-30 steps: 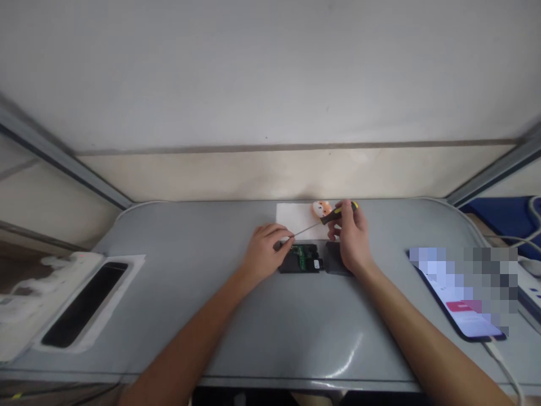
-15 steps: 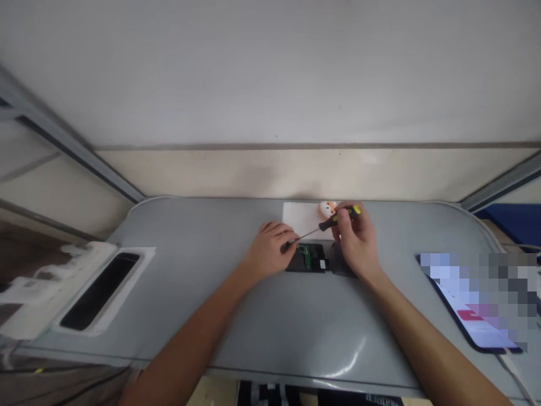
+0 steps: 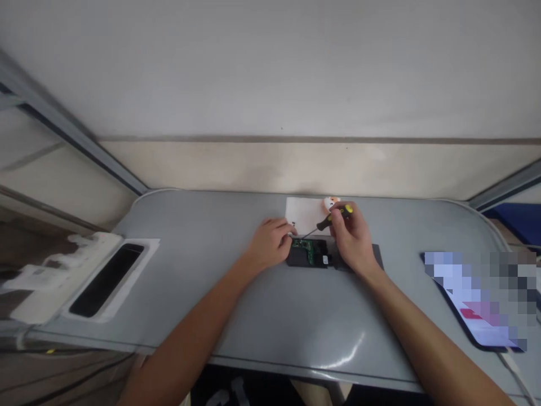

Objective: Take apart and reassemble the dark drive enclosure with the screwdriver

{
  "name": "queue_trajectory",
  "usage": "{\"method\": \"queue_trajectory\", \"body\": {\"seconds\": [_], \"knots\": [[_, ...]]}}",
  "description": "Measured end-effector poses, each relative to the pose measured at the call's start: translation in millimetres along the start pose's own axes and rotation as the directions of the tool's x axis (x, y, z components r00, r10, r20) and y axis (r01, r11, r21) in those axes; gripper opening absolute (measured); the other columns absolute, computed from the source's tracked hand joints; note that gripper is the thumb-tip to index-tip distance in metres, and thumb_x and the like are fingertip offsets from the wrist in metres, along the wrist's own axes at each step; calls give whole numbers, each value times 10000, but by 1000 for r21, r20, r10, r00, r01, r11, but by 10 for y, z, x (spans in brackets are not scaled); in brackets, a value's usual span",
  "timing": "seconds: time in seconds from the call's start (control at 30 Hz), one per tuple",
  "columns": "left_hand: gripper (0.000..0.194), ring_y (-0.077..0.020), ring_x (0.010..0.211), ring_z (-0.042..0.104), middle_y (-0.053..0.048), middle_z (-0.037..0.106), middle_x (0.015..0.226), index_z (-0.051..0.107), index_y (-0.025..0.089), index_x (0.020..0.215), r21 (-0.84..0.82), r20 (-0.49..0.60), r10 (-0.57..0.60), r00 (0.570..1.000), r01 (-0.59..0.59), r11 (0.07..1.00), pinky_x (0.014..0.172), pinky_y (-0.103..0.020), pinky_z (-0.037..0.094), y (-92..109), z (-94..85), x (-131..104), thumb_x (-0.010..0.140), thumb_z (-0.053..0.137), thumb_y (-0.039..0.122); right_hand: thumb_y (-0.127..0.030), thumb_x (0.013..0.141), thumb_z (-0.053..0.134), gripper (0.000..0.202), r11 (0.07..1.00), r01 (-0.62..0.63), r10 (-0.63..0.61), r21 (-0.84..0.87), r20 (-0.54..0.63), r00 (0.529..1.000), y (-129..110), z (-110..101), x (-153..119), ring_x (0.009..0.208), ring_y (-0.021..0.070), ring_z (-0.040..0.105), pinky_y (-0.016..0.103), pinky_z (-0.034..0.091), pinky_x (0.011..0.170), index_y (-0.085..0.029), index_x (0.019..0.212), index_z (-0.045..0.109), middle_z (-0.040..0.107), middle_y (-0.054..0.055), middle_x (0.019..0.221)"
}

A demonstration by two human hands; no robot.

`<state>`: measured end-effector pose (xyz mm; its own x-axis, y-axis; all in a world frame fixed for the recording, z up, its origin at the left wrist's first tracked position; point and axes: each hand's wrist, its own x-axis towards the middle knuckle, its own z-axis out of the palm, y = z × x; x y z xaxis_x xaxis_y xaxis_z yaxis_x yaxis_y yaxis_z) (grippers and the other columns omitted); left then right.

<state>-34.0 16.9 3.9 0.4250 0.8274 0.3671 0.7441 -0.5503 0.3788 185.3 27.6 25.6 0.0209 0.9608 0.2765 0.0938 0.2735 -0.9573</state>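
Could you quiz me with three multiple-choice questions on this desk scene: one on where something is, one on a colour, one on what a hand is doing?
1. Where does the lit phone lie on the grey table?
A. at the right edge
B. at the left edge
C. under the left hand

2. What colour is the cap of the screwdriver?
A. red
B. yellow
C. blue

3. What is the right hand doing?
A. lying flat and empty
B. lifting the phone
C. holding the screwdriver in its grip

Answers:
1. A, its bright screen shows at the right, with a cable at its near end.
2. B, a yellow tip ends the black handle.
3. C, its fingers close round the handle while the shaft slants down to the opened black device, which the left hand steadies.
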Motion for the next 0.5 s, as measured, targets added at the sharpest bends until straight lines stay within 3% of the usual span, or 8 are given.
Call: {"method": "queue_trajectory", "body": {"seconds": [0.23, 0.5], "knots": [[310, -212, 898, 677, -51, 713, 938, 725, 205, 955, -37, 28, 22, 999, -21, 999, 880, -380, 517, 36, 15, 11, 858, 472, 53, -510, 994, 580, 275, 997, 40, -39, -61, 14, 999, -42, -12, 0, 628, 122, 502, 268, 411, 578, -236, 1005, 573, 566, -16, 800], [234, -200, 851, 672, -30, 721, 911, 727, 223, 919, -14, -22, 21, 1000, -22, 1000, 850, -362, 525, -10, 96, -12, 873, 547, 82, -504, 992, 585, 264, 996, 56, -55, -73, 15, 998, -31, -2, -24, 646, 129, 527, 270, 409, 569, -241, 1008, 579, 604, -6, 824]]}}
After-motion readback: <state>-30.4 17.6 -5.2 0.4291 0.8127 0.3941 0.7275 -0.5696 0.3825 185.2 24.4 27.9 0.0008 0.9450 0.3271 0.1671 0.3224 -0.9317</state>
